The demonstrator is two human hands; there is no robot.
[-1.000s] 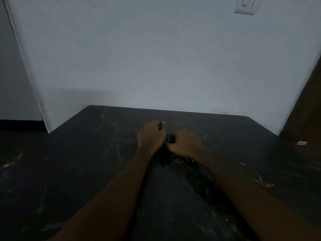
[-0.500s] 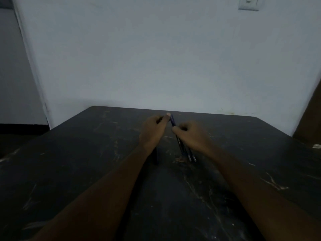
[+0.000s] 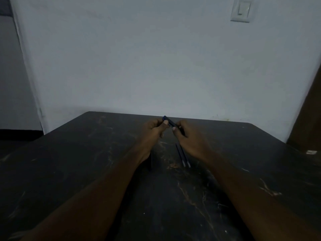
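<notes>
From the head camera, I am looking down along both bare forearms to my hands, which are meeting just above the far half of a dark, scratched table [image 3: 69,162]. My left hand [image 3: 152,131] is curling its fingers and pressing its thumb onto the upper end of a dark pen [image 3: 171,122], right below its blue cap [image 3: 164,117]. My right hand [image 3: 189,138] is pinching the lower part of the same pen between thumb and curled fingers. The pen is slanting from upper left to lower right and is hanging clear of the tabletop between the 2 hands, near the table's far edge. Its lower end is hiding inside my right hand. Below my right hand, 2 thin dark pens [image 3: 183,157] are lying side by side on the table, touching or nearly so. Beside my left wrist, 1 more dark stick [image 3: 151,160] is lying on the surface, partly hidden by the wrist. Behind the table, a pale wall [image 3: 156,66] is rising, carrying a white light switch [image 3: 243,9] at the upper right.
</notes>
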